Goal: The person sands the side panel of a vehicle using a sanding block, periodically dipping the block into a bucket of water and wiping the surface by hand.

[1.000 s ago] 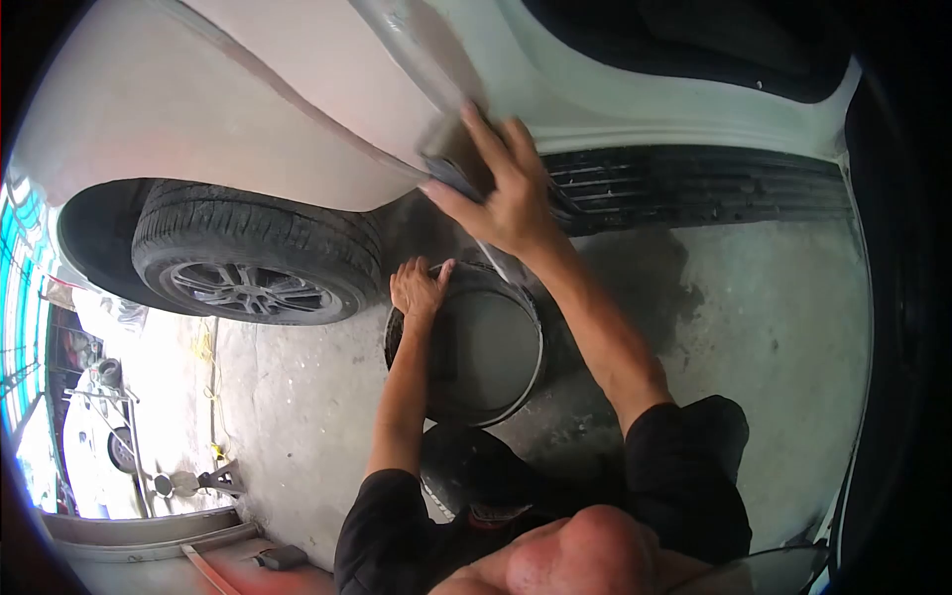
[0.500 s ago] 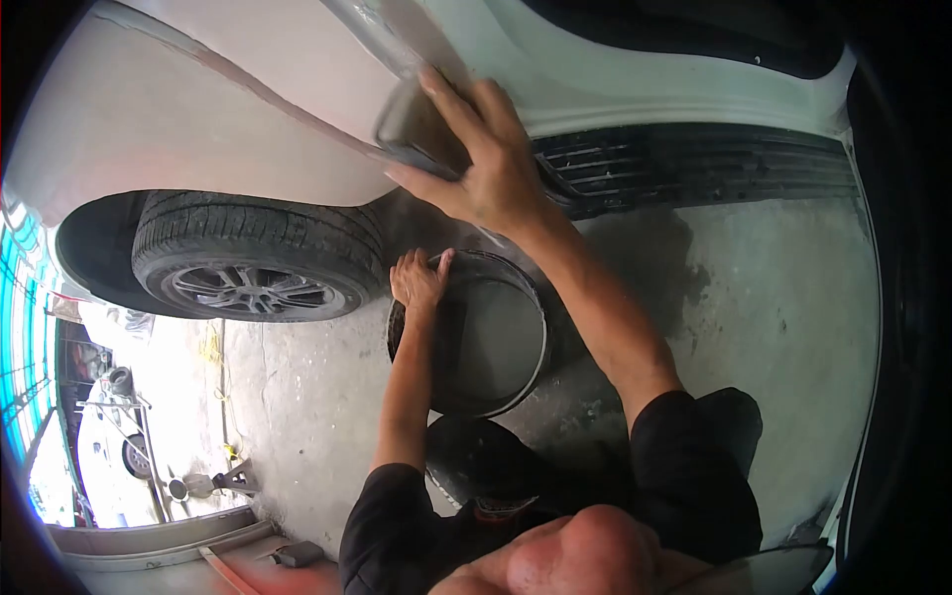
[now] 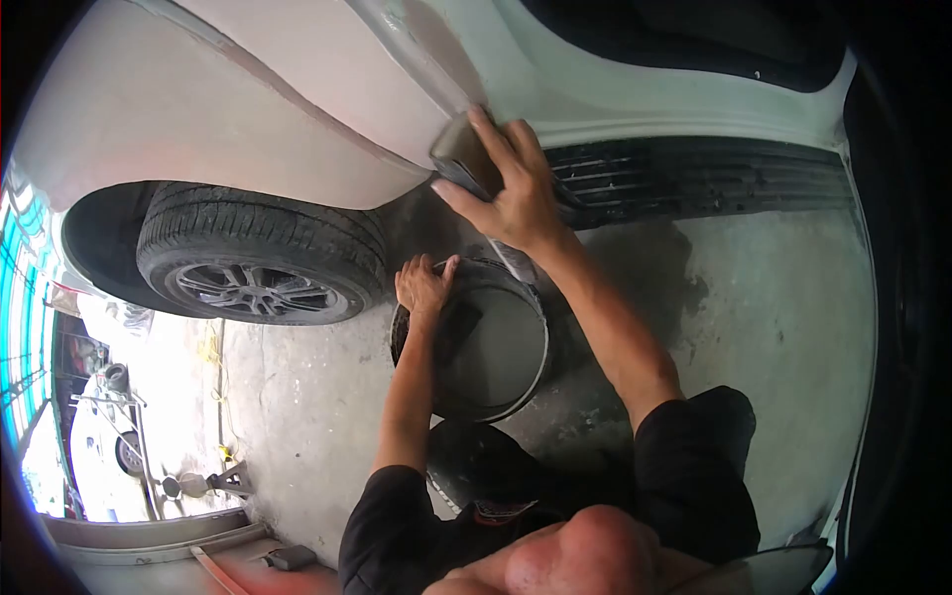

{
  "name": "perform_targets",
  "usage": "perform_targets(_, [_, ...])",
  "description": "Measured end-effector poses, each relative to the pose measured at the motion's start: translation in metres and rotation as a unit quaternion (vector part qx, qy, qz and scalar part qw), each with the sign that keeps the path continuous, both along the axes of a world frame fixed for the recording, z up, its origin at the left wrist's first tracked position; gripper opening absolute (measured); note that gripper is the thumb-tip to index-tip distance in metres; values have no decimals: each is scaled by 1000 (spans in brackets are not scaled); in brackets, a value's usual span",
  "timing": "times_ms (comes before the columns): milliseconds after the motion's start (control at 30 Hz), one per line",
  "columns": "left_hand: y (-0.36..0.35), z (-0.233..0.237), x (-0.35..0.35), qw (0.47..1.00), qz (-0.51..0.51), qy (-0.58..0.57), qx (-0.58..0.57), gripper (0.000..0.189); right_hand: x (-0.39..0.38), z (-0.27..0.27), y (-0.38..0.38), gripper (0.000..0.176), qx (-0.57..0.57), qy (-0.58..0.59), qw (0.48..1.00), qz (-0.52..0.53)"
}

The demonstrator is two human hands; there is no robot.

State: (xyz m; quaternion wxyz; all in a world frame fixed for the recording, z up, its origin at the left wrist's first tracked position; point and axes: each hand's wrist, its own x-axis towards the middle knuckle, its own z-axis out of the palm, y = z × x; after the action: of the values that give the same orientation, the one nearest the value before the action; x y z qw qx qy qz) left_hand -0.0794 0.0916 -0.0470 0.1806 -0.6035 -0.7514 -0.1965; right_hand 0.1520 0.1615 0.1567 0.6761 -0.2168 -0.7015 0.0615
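My right hand (image 3: 511,188) is closed round a grey-brown block (image 3: 466,154), which lies against the edge of the pale car body panel (image 3: 327,74). A thin sheet (image 3: 513,260) hangs below that hand, over the rim of a round black tub (image 3: 544,347). The tub holds grey, cloudy water. My left hand (image 3: 423,286) rests on the tub's upper left rim with its fingers spread. A dark shape shows in the water on the left side of the tub.
A car wheel (image 3: 260,283) sits left of the tub under the fender. To the right runs a black ribbed side step (image 3: 694,177). A metal stand (image 3: 230,480) and a yellow cord (image 3: 210,342) are on the concrete floor at left.
My right hand has moved right and slightly down along the panel with the block. My left hand stays on the tub's rim. The thin sheet below my right hand is now more visible.
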Motion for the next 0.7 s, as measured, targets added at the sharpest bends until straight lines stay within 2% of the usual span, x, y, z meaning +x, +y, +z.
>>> perform_targets(67, [1,-3,1,1000,-6,8,0,61,-10,45,-1,86,70,27,997,-29])
perform_targets(100, [2,-2,0,1000,-7,11,-6,61,-13,67,-3,84,55,22,998,-22])
perform_targets(167, [-3,-3,-2,1000,-6,10,-15,61,-10,74,-6,84,43,20,999,-7])
perform_targets(267, [0,0,0,1000,-9,-2,10,63,0,12,-5,82,-10,4,1000,-4])
perform_targets(333, [-1,4,4,999,4,-23,-23,63,-2,4,-2,83,-7,6,1000,16])
perform_targets(367, [-1,6,3,999,7,-29,-44,63,-6,17,-3,85,-11,11,1000,21])
perform_targets(433, [-1,7,2,999,6,-28,-46,62,-21,82,-4,85,44,17,998,-38])
perform_targets(533, [-8,10,5,999,4,-25,-48,61,-22,122,-9,85,6,6,1000,-21])
perform_targets(633, [0,5,2,1000,-3,-26,-12,61,-15,57,-7,86,3,12,1000,-10])
perform_targets(700, [0,2,0,1000,-11,-17,9,63,-14,62,-10,79,47,25,998,-14])
